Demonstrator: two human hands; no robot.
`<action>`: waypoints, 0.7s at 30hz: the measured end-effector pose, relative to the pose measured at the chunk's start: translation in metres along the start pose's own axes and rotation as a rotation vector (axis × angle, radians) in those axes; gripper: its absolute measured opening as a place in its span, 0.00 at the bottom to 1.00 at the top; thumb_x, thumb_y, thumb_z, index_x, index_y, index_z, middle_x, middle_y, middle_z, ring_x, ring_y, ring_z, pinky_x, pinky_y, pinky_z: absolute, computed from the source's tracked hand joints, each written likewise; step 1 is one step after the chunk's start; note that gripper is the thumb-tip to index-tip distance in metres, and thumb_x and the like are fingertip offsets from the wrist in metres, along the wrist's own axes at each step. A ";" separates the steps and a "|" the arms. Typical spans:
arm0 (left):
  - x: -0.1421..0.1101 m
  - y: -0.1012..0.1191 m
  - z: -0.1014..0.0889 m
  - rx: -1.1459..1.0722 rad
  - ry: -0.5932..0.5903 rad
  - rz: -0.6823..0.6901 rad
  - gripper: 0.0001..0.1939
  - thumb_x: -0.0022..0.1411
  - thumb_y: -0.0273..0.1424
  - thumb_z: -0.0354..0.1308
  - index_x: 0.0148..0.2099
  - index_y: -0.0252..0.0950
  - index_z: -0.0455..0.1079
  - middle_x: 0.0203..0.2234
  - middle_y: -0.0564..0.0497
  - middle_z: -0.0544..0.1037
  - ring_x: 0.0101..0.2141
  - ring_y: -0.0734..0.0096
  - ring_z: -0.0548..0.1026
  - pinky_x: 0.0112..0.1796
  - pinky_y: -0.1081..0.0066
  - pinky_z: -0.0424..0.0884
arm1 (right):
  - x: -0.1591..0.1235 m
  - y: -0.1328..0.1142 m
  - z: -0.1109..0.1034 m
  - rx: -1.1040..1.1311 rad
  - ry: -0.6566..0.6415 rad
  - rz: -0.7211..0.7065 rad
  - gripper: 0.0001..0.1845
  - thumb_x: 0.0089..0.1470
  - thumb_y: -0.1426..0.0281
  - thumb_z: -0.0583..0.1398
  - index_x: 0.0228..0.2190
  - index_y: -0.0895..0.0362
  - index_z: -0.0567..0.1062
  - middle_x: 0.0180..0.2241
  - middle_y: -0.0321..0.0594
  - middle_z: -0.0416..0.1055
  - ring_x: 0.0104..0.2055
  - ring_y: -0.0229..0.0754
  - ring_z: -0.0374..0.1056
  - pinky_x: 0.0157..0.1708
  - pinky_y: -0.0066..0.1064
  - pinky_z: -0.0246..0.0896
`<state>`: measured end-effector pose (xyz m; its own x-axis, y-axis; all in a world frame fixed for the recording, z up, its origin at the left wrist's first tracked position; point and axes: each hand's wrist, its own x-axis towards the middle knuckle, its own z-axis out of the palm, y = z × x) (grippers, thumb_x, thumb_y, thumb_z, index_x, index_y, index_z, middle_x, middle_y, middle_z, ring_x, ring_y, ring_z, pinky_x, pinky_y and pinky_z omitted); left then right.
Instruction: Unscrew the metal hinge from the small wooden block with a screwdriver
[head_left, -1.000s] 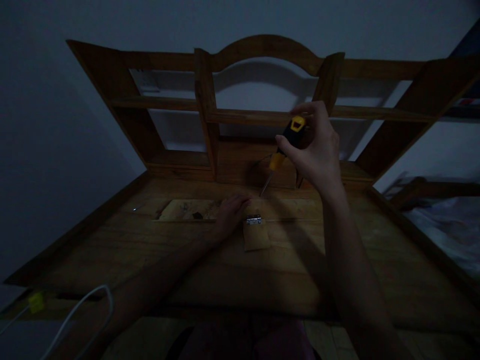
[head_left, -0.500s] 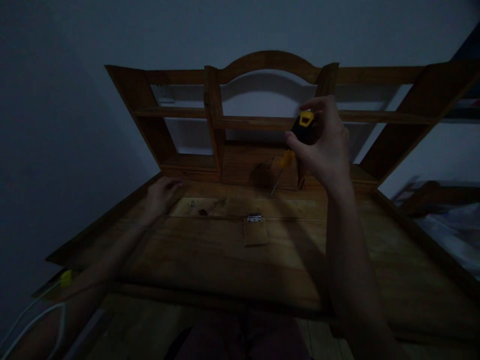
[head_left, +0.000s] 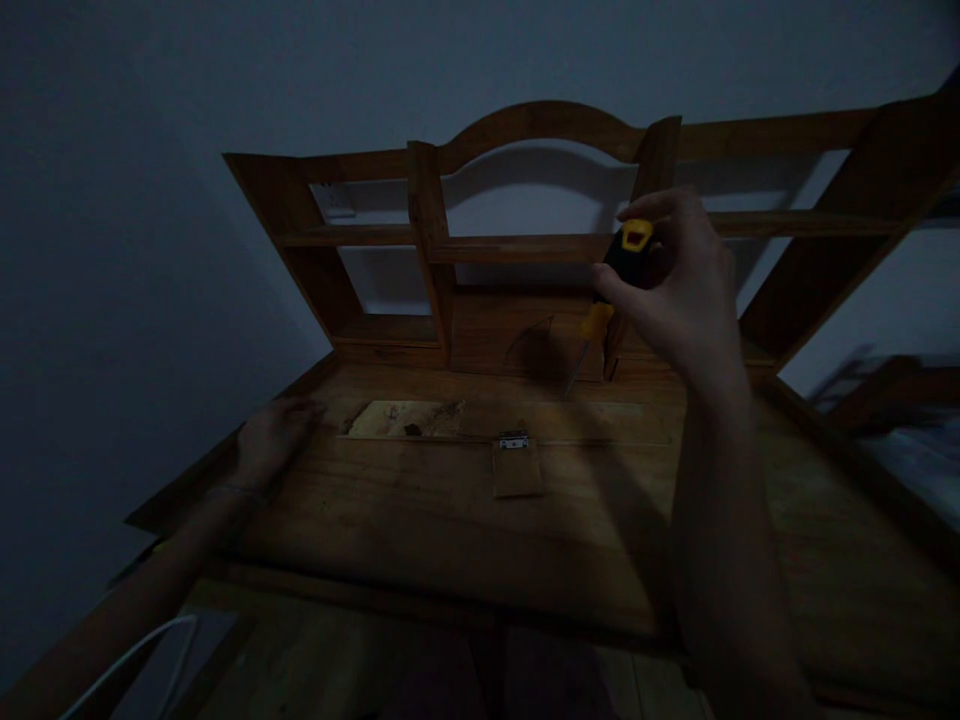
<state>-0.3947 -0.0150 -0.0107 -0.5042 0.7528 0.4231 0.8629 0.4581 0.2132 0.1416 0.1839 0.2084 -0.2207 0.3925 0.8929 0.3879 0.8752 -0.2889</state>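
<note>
Over the back of the counter, head view: the right hand has its fingers closed around the dark-and-yellow handle of a screwdriver, which sits between thumb and fingers, its shaft slanting down and leftward below them. The small metal hinge, at the far edge of a flat wooden block, lies well apart from both hands, lower and left of the screwdriver's tip. Left hand low at the counter's left side, fingers dim and blurred; cannot tell whether they grip anything.
</note>
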 end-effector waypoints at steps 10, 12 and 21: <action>-0.008 0.217 -0.009 -0.525 0.029 0.663 0.19 0.67 0.47 0.58 0.50 0.38 0.74 0.43 0.46 0.77 0.45 0.64 0.74 0.47 0.64 0.72 | -0.006 -0.022 0.012 -0.048 -0.259 -0.031 0.19 0.52 0.66 0.65 0.44 0.54 0.67 0.40 0.43 0.73 0.40 0.49 0.70 0.40 0.40 0.63; -0.010 0.257 -0.001 -0.514 -0.144 0.864 0.24 0.63 0.48 0.62 0.55 0.39 0.72 0.47 0.45 0.76 0.47 0.63 0.74 0.47 0.64 0.72 | -0.009 -0.023 0.017 -0.045 -0.336 -0.064 0.17 0.52 0.66 0.66 0.42 0.54 0.68 0.38 0.42 0.73 0.38 0.48 0.69 0.38 0.38 0.61; 0.000 0.259 0.061 -0.563 -0.271 1.105 0.49 0.44 0.55 0.71 0.64 0.38 0.65 0.58 0.39 0.68 0.57 0.52 0.69 0.55 0.57 0.69 | -0.011 -0.026 0.018 -0.092 -0.559 -0.038 0.16 0.57 0.58 0.63 0.36 0.57 0.69 0.34 0.37 0.70 0.36 0.41 0.66 0.33 0.32 0.54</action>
<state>-0.1730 0.1329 -0.0094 0.5577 0.7068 0.4351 0.6878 -0.6870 0.2344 0.1180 0.1621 0.1995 -0.6665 0.4733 0.5760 0.4414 0.8732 -0.2068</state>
